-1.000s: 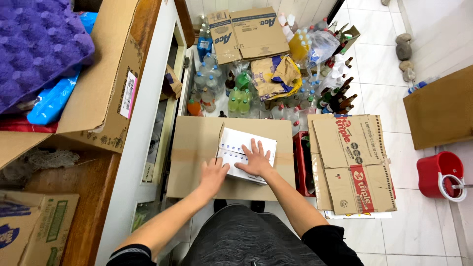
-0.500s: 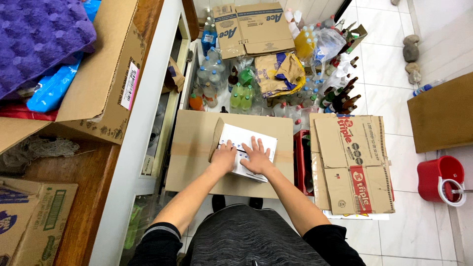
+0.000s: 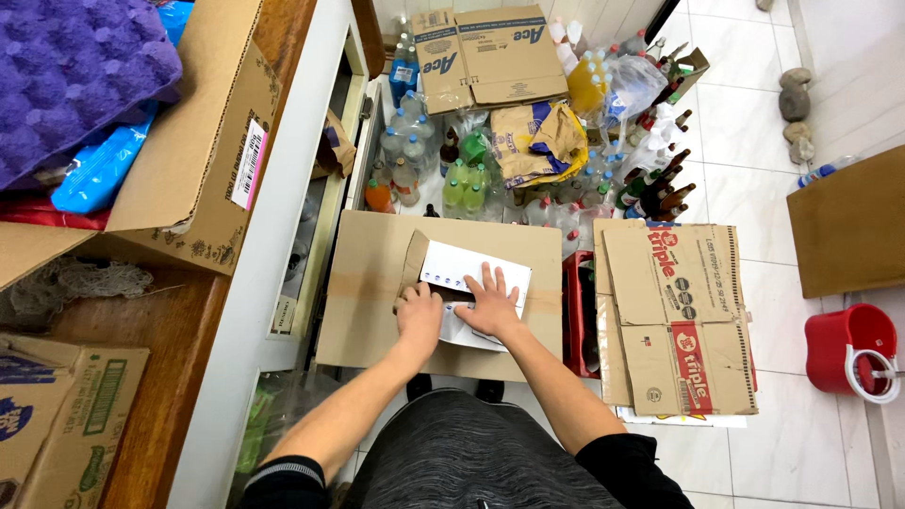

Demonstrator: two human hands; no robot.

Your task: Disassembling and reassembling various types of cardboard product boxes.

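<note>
A small white carton [image 3: 468,273] with a brown flap [image 3: 411,264] lies on top of a large closed cardboard box [image 3: 368,283] in front of me. My right hand [image 3: 490,303] lies flat on the white carton, fingers spread. My left hand [image 3: 419,316] rests on the carton's left edge next to the brown flap, fingers curled against it. Both forearms reach forward from my lap.
Flattened printed cardboard [image 3: 679,316] lies to the right over a red crate [image 3: 577,311]. Several plastic and glass bottles [image 3: 452,174] and another cardboard box [image 3: 490,57] crowd the floor behind. A red bucket [image 3: 853,349] stands far right. A wooden counter [image 3: 160,377] with boxes is left.
My left hand moved right from the big box's top onto the white carton's left edge. The right hand stayed pressed on the carton.
</note>
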